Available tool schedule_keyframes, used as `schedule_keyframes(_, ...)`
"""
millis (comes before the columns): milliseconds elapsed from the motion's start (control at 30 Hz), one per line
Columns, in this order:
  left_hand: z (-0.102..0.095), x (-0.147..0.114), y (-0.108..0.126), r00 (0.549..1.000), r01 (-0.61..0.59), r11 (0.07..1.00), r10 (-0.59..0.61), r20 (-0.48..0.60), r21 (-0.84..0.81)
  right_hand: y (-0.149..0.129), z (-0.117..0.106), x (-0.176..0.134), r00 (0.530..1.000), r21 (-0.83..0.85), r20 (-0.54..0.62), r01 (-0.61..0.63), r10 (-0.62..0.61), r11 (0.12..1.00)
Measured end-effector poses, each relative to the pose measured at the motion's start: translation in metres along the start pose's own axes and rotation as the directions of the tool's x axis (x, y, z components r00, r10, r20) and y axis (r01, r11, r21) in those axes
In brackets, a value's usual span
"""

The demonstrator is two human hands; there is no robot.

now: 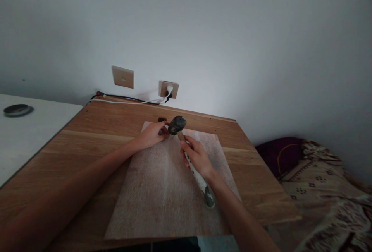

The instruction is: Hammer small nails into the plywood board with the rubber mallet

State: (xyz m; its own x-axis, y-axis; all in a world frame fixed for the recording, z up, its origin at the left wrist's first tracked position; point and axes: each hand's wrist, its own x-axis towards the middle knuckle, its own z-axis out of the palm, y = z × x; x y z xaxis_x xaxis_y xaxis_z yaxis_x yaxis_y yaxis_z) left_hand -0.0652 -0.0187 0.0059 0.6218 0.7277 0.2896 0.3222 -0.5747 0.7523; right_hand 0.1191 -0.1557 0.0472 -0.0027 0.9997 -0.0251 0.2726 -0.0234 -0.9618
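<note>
My right hand (197, 155) is wrapped round the upper handle of a rubber mallet (200, 182), whose handle is pale, worn and dark-stained at its lower end. The mallet's black head (177, 125) hangs above the far part of a wooden board (162, 194). My left hand (154, 134) rests at the board's far left, fingers curled and pinched just left of the mallet head. What those fingers hold, if anything, is hidden. A small dark round spot (162, 119) lies just beyond the left fingers; I cannot tell whether it is a hole or an object.
The board lies on a wooden table (255, 182) against the wall. White and black cables (128, 102) run along the table's back edge to a wall socket (169, 89). A white surface with a dark round object (18, 110) is at left. Patterned bedding (316, 182) lies at right.
</note>
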Motion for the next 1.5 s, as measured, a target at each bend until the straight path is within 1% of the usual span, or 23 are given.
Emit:
schedule_keyframes(200,0.004,0.002,-0.006,1.0,-0.02,1.0,0.02,0.019,-0.013,0.003,0.001,0.002,1.0,0.016,0.007,-0.016,0.015,1.0)
schedule_keyframes(300,0.004,0.003,-0.007,0.999,-0.039,0.997,0.041,-0.02,0.071,0.006,0.002,0.001,1.0,0.001,0.019,-0.013,0.013,1.0)
schedule_keyframes(367,0.003,0.003,-0.006,0.998,-0.025,0.992,0.031,-0.047,0.122,0.009,0.003,0.0,1.0,-0.005,0.021,-0.005,0.005,1.0)
schedule_keyframes(433,0.001,0.003,-0.003,0.999,-0.005,0.993,0.01,-0.042,0.115,0.011,0.005,-0.001,1.0,-0.009,0.021,0.002,-0.002,1.0)
schedule_keyframes(500,0.0,0.002,0.0,1.0,0.005,0.995,-0.002,-0.028,0.104,0.011,0.006,-0.002,1.0,-0.037,0.011,0.012,-0.012,0.999)
schedule_keyframes(667,-0.004,0.001,0.003,1.0,0.004,0.991,-0.001,-0.026,0.134,0.009,0.008,-0.005,0.999,-0.162,-0.016,0.025,-0.028,0.986)
schedule_keyframes(800,-0.005,0.001,0.002,1.0,0.014,0.994,-0.013,-0.014,0.108,0.009,0.009,-0.006,0.999,-0.177,-0.031,0.029,-0.035,0.984)
schedule_keyframes(1000,-0.004,0.002,-0.001,1.0,0.031,0.994,-0.03,-0.008,0.105,0.012,0.005,-0.002,0.999,-0.123,0.015,0.038,-0.036,0.992)
schedule_keyframes(1067,-0.005,0.002,0.0,0.999,0.033,0.993,-0.033,0.001,0.111,0.011,-0.001,-0.001,0.999,-0.063,0.033,0.043,-0.041,0.997)
schedule_keyframes(1133,-0.007,0.002,0.005,1.0,0.012,0.99,-0.011,-0.012,0.143,0.008,-0.01,0.0,0.999,0.049,-0.017,0.037,-0.036,0.998)
schedule_keyframes(1200,-0.008,0.001,0.016,0.995,-0.045,0.972,0.063,-0.074,0.231,0.004,-0.021,0.001,0.988,0.15,-0.151,0.056,-0.033,0.987)
schedule_keyframes(1233,-0.007,-0.001,0.024,0.987,-0.091,0.953,0.124,-0.098,0.288,0.003,-0.026,0.001,0.973,0.187,-0.23,0.076,-0.032,0.979)
schedule_keyframes(1267,-0.004,-0.004,0.034,0.976,-0.152,0.927,0.196,-0.097,0.344,0.002,-0.032,0.001,0.952,0.218,-0.304,0.099,-0.029,0.971)
schedule_keyframes(1300,0.0,-0.007,0.045,0.96,-0.232,0.891,0.275,-0.057,0.39,0.001,-0.037,0.001,0.931,0.249,-0.364,0.119,-0.021,0.961)
schedule_keyframes(1333,0.006,-0.011,0.057,0.937,-0.325,0.847,0.349,0.022,0.42,0.001,-0.042,0.002,0.915,0.284,-0.404,0.13,-0.004,0.95)
schedule_keyframes(1367,0.014,-0.016,0.069,0.9,-0.429,0.793,0.415,0.132,0.433,0.002,-0.045,0.002,0.906,0.319,-0.424,0.131,0.018,0.939)
schedule_keyframes(1400,0.024,-0.02,0.079,0.849,-0.528,0.728,0.468,0.246,0.437,0.003,-0.048,0.003,0.903,0.351,-0.428,0.122,0.043,0.928)
schedule_keyframes(1433,0.034,-0.024,0.089,0.799,-0.602,0.666,0.504,0.329,0.441,0.004,-0.05,0.003,0.903,0.376,-0.425,0.11,0.066,0.92)
schedule_keyframes(1467,0.045,-0.028,0.097,0.765,-0.644,0.611,0.519,0.382,0.46,0.005,-0.051,0.003,0.904,0.392,-0.42,0.098,0.084,0.915)
schedule_keyframes(1500,0.055,-0.031,0.104,0.74,-0.672,0.558,0.523,0.423,0.487,0.006,-0.051,0.004,0.904,0.4,-0.417,0.089,0.095,0.912)
